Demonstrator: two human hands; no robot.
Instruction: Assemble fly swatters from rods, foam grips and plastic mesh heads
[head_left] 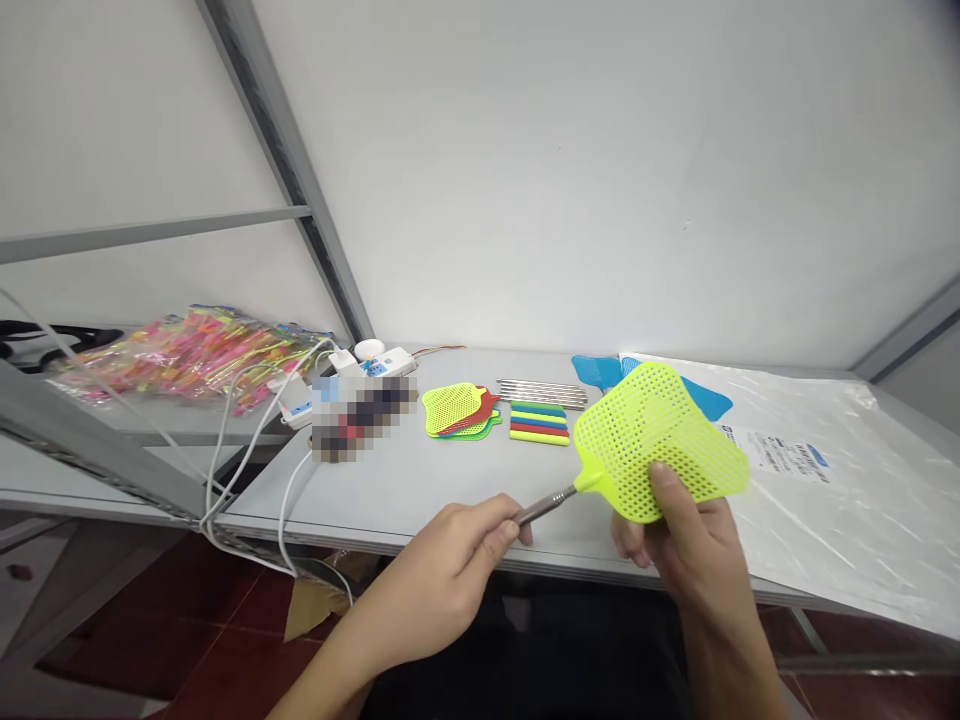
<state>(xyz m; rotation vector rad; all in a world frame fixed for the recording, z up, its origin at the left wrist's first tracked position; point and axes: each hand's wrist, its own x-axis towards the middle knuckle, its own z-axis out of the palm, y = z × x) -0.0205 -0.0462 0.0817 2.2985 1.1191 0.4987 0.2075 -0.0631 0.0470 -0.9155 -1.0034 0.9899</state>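
Note:
A yellow-green fly swatter head is fixed on the end of a metal rod, tilted up above the table's front edge. My left hand is closed around the rod. With the thumb on the mesh face and the fingers behind it, my right hand grips the swatter head. Further back lies a fanned stack of swatter heads in yellow, red and green. Beside them are several metal rods and a row of coloured grip tubes. Blue swatter heads rest partly behind the one I hold.
A plastic bag with a printed label covers the table's right side. Power strips with white cables stand at the left, beside a blurred-out patch. Bagged colourful items lie beyond the grey metal frame post.

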